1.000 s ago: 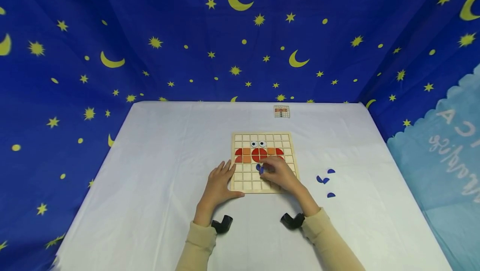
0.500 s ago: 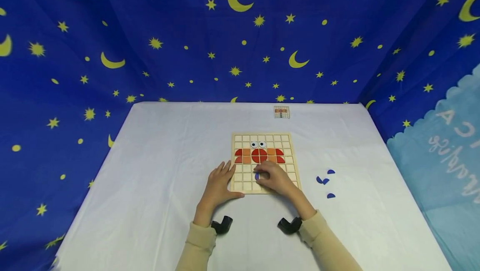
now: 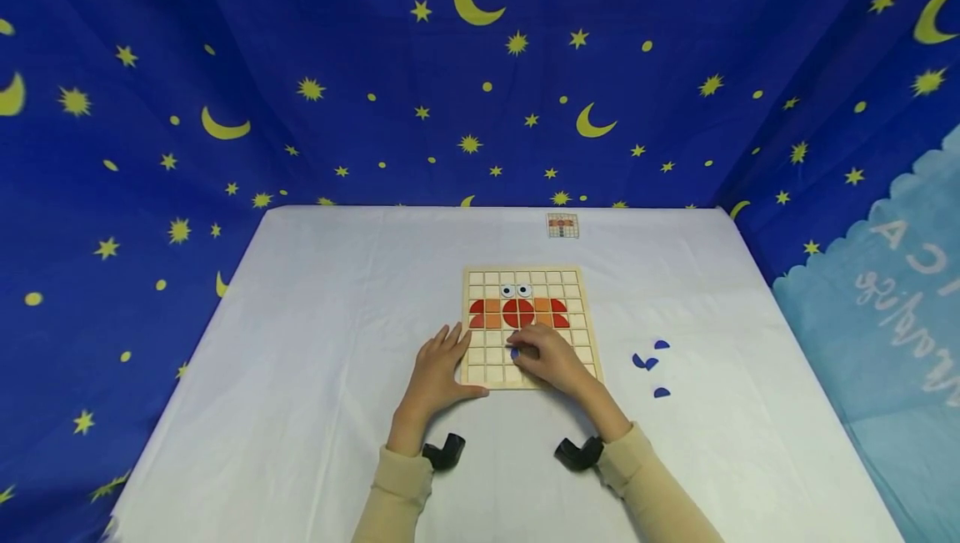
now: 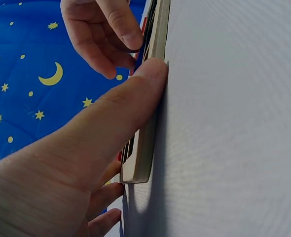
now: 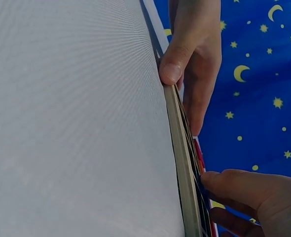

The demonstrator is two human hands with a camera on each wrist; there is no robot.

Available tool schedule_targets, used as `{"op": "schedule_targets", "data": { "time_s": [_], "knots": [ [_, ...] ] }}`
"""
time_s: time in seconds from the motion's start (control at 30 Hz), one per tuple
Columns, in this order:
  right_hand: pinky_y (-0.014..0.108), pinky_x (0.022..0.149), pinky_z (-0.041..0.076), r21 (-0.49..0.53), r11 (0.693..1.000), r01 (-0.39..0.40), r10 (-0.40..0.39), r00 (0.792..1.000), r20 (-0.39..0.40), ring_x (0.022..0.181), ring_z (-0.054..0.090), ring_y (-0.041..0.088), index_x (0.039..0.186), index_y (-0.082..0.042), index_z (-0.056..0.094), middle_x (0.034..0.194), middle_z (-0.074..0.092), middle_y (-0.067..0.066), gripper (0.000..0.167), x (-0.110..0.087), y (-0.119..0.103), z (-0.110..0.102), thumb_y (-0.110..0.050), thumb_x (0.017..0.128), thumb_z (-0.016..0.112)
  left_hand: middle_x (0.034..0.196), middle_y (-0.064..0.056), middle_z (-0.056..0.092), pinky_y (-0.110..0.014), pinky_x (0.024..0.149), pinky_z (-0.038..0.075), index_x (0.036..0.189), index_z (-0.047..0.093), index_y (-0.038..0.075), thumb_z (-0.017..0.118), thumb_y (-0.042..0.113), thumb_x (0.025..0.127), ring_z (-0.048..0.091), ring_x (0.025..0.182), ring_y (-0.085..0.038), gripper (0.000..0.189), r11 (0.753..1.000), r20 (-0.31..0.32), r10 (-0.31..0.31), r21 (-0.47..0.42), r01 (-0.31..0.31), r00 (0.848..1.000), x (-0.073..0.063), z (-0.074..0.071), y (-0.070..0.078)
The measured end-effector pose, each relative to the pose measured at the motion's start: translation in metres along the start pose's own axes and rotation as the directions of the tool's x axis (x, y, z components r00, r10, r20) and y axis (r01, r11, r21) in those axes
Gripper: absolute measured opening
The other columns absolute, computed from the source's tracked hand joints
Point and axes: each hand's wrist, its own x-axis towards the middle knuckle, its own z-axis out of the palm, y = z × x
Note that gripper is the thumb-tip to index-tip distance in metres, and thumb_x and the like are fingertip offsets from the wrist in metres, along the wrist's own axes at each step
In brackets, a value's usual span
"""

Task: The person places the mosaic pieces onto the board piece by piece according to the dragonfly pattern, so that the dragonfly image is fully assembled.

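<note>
A square wooden grid board (image 3: 486, 374) lies on the white table, bearing red and orange tiles and two round eye pieces (image 3: 515, 291). My left hand (image 3: 437, 372) rests at its lower left corner, fingers fairly straight along the left edge. The left thumb (image 4: 148, 74) presses the near edge in the left wrist view. Over the lower middle cells, my right hand (image 3: 553, 357) pinches a small blue tile (image 3: 514, 354) between thumb and index finger, right at the board's surface. The hand partly hides that tile and the cells to its right.
Several loose blue rounded tiles (image 3: 662, 392) lie on the table right of the board. Behind the board is a small picture card (image 3: 562, 226) with a grid pattern. Black wrist-mounted pieces (image 3: 445, 451) sit by both cuffs. A blue star-patterned cloth (image 3: 480, 67) hangs behind the table.
My right hand has shifted slightly left and toward me, and the blue tile now sits lower at the board's cells. Little differs over the last half second. The left hand stays put.
</note>
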Motion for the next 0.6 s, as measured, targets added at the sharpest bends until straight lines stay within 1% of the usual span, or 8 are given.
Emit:
{"op": "schedule_targets", "data": {
  "time_s": [0.13,0.27,0.33,0.4,0.6],
  "knots": [
    [0.036,0.087,0.052,-0.001,1.0,0.018,-0.018,1.0,-0.01,0.096,0.063,0.017,0.107,-0.008,0.07,0.103,0.07,0.002,0.024,-0.002,0.001,-0.003,-0.012,0.084,0.07,0.154,-0.017,0.032,-0.055,0.114,0.024,0.145,0.039,0.005,0.082,0.048,0.065,0.025,0.144,-0.037,0.101,1.0,-0.006,0.008,0.0,-0.008,1.0,0.0,0.001,0.0],
    [0.032,0.084,0.055,0.046,0.999,0.014,-0.012,0.999,-0.05,0.094,0.066,0.019,0.108,-0.005,0.07,0.102,0.069,0.005,0.025,-0.008,0.005,-0.01,-0.01,0.083,0.071,0.155,-0.016,0.031,-0.055,0.115,0.023,0.145,0.038,0.005,0.082,0.048,0.065,0.024,0.145,-0.037,0.101,1.0,0.002,0.001,0.003,-0.001,1.0,0.0,0.001,0.0],
    [0.032,0.083,0.056,0.077,0.997,-0.003,0.009,0.997,-0.072,0.094,0.068,0.021,0.108,-0.003,0.069,0.103,0.069,0.007,0.026,-0.011,0.007,-0.015,-0.008,0.083,0.071,0.155,-0.015,0.031,-0.054,0.115,0.023,0.146,0.038,0.006,0.083,0.047,0.065,0.023,0.145,-0.037,0.101,1.0,0.003,-0.007,-0.002,0.007,1.0,0.0,0.001,0.001],
    [0.031,0.082,0.057,0.087,0.996,-0.029,0.037,0.995,-0.091,0.093,0.068,0.023,0.11,-0.002,0.068,0.104,0.068,0.009,0.027,-0.016,0.012,-0.02,-0.007,0.083,0.07,0.156,-0.014,0.03,-0.054,0.116,0.022,0.146,0.038,0.007,0.083,0.047,0.065,0.022,0.146,-0.036,0.101,1.0,0.005,-0.017,-0.01,0.017,1.0,0.001,0.001,0.001],
    [0.033,0.078,0.057,0.048,0.994,-0.102,0.108,0.983,-0.15,0.088,0.067,0.023,0.11,-0.001,0.067,0.098,0.068,0.01,0.027,-0.032,0.03,-0.038,-0.003,0.083,0.069,0.156,-0.014,0.03,-0.054,0.116,0.021,0.146,0.038,0.007,0.083,0.046,0.065,0.022,0.146,-0.036,0.101,1.0,0.002,-0.018,-0.02,0.018,1.0,0.001,0.002,0.0]
  ]
}}
